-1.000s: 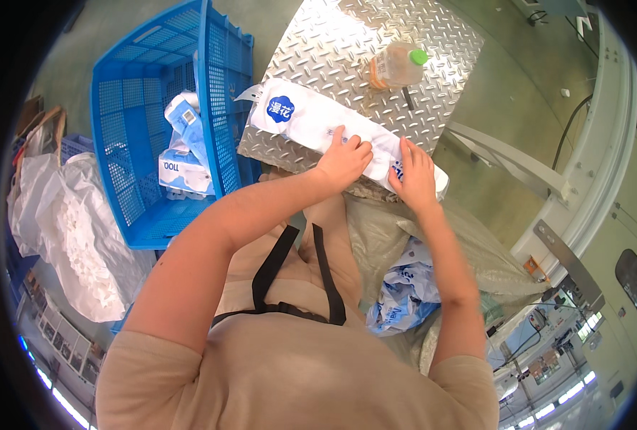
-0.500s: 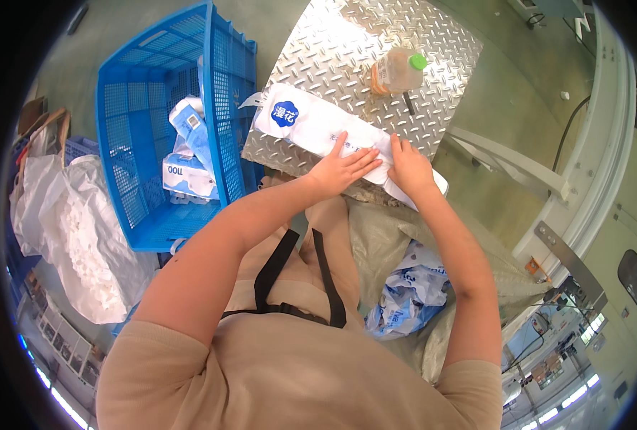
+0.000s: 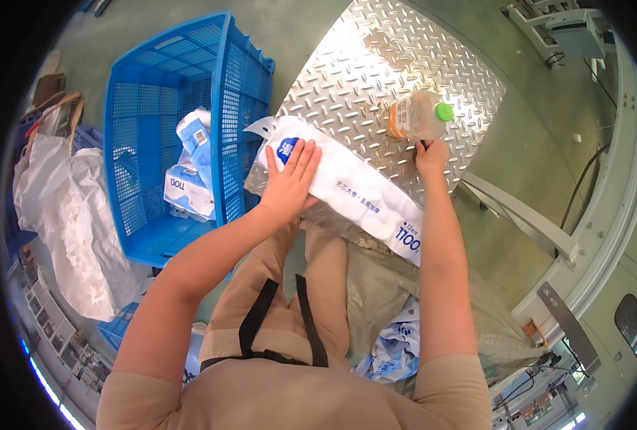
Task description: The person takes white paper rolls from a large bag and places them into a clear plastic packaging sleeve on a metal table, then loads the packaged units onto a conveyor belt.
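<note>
A long white plastic-wrapped pack of toilet rolls (image 3: pixel 354 188), with blue print, lies slantwise along the near edge of a metal tread-plate table. My left hand (image 3: pixel 293 175) rests on its far-left end, fingers stretched over the blue emblem. To the right of the pack, my right hand (image 3: pixel 433 154) pinches a small dark stick-like object (image 3: pixel 424 145) on the plate; its kind cannot be made out. Just beyond that hand lies a clear plastic bottle (image 3: pixel 418 116) with a green cap and an orange-tinted label.
Left of the tread-plate table (image 3: pixel 347 79) stands a blue plastic crate (image 3: pixel 229 136) holding several blue-and-white packs (image 3: pixel 189 190). Crumpled blue-and-white wrappers (image 3: pixel 397 347) lie by my right thigh. A white sack (image 3: pixel 75 222) is at the far left. A metal frame rail (image 3: pixel 522 215) runs at the right.
My left hand has slid left to the pack's emblem end. My right hand has left the pack and reached the dark object near the bottle. The view has shifted somewhat.
</note>
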Available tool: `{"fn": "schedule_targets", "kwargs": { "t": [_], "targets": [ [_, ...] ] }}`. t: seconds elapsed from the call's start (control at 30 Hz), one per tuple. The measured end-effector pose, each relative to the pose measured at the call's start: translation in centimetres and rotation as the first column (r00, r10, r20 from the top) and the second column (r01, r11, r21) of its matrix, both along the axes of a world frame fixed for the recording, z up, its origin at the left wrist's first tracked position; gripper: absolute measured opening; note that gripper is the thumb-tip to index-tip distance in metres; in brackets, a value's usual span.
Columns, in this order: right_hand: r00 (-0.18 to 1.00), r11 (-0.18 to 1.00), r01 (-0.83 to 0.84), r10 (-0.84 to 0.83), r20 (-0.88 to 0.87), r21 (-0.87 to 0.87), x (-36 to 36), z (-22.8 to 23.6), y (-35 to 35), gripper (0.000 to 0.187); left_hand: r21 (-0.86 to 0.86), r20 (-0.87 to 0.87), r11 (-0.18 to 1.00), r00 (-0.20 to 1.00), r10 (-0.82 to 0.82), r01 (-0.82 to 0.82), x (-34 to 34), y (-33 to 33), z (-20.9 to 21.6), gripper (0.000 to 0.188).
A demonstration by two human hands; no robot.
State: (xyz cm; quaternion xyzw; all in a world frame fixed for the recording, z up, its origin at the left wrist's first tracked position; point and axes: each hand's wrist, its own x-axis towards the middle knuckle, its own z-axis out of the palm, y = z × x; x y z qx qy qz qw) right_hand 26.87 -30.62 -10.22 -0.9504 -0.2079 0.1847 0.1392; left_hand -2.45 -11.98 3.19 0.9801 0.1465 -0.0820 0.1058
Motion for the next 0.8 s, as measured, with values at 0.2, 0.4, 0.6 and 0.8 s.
{"fn": "schedule_targets", "kwargs": {
  "t": [0.2,0.4,0.6,0.8],
  "targets": [
    [0.806,0.786,0.481,-0.222,-0.548,0.388,-1.5,2.8,-4.4,0.015,-0.054,0.004,0.999,1.0,0.002,-0.002,-0.1,0.1,0.3,0.1],
    [0.731,0.719,0.551,-0.172,-0.661,0.422,-5.9,14.8,-9.4,0.031,-0.078,0.12,0.992,0.987,0.105,-0.096,-0.2,2.3,-0.2,0.072],
    [0.952,0.885,-0.18,0.267,-0.151,0.428,-12.3,19.9,-4.5,0.039,-0.568,0.116,0.721,0.829,0.548,-0.397,-0.7,5.2,-2.1,0.053],
    [0.696,0.684,-0.717,0.715,0.071,0.135,-17.8,18.9,6.9,0.059,-0.565,0.073,0.708,0.829,0.555,-0.424,-1.1,5.4,-2.2,0.045]
  ]
}}
